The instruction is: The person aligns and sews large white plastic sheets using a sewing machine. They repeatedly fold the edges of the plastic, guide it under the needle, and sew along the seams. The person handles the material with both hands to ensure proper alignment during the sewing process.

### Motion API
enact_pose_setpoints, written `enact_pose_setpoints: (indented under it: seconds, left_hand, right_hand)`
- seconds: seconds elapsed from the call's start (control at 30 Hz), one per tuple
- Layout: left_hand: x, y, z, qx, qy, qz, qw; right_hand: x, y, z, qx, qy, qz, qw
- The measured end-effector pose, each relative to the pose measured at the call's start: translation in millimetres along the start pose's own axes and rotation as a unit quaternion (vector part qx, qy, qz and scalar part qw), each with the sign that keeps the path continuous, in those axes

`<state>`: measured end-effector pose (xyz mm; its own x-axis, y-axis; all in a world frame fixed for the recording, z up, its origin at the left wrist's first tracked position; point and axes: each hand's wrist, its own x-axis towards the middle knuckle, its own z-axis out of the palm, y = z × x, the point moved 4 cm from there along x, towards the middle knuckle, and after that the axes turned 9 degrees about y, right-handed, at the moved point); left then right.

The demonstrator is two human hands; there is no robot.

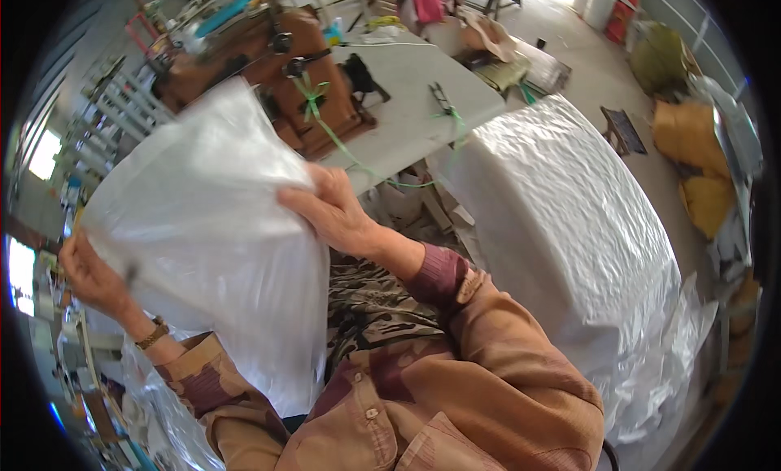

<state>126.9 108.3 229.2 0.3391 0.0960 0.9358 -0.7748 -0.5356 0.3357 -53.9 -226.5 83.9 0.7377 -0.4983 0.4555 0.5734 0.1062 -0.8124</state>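
A large translucent white plastic sheet [224, 202] is stretched between my two hands on the left, over my lap; whether it is a flat sheet or a bag I cannot tell. My right hand [338, 215] pinches its right edge between thumb and fingers. At the sheet's left edge, my left hand [96, 272] has curled fingers gripping the plastic, some of them blurred. Just beyond, on the grey table [399, 68], stands a brown leather bag [281, 72] with dark buckles and a green string [342, 146] tied to it.
To my right, a tall stack of white plastic sheeting [578, 211] reaches the table's corner. Small snips [440, 98] lie on the tabletop. Along the right wall are a yellow-orange bundle [695, 162] and an olive sack [661, 58]. Crumpled plastic [651, 390] hangs below the stack.
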Motion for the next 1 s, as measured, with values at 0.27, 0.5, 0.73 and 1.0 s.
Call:
enact_pose_setpoints:
  seconds: [0.27,0.5,0.73,1.0]
  left_hand:
    - [-118,-33,132,0.137,-0.293,0.09,0.942]
    - [-159,-40,141,0.116,-0.299,0.054,0.946]
    - [-157,-18,136,0.111,-0.262,0.086,0.955]
    - [-163,41,46,0.103,-0.232,0.148,0.956]
  right_hand:
    - [-7,88,-63,-0.365,0.114,0.036,0.923]
    - [-134,71,-214,-0.615,0.162,-0.034,0.771]
    - [-173,163,-341,-0.84,-0.114,0.114,0.518]
    - [-125,268,-393,-0.878,-0.17,0.079,0.441]
